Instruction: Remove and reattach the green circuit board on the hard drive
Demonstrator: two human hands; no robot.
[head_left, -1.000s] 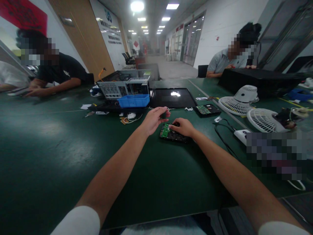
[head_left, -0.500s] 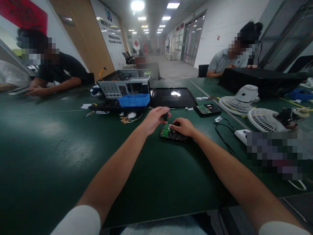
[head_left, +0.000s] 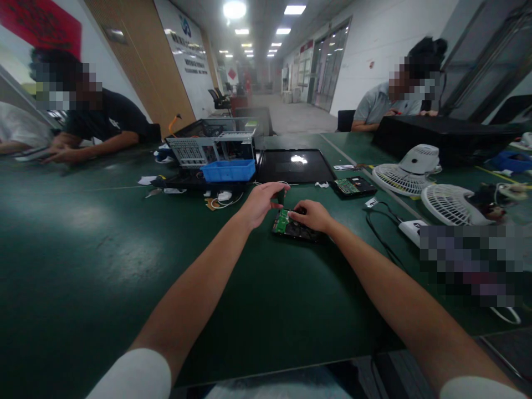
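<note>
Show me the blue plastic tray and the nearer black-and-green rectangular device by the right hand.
Blue plastic tray (head_left: 228, 172): head view, on its front wall.
Nearer black-and-green rectangular device (head_left: 298, 230): head view, on its black middle.

Blue tray (head_left: 228, 172) before metal computer case (head_left: 189, 154), white fan (head_left: 420, 158) near black box (head_left: 440, 137)

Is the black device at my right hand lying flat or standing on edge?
Flat: the device lies broad side down on the table, its green board facing up.
</note>
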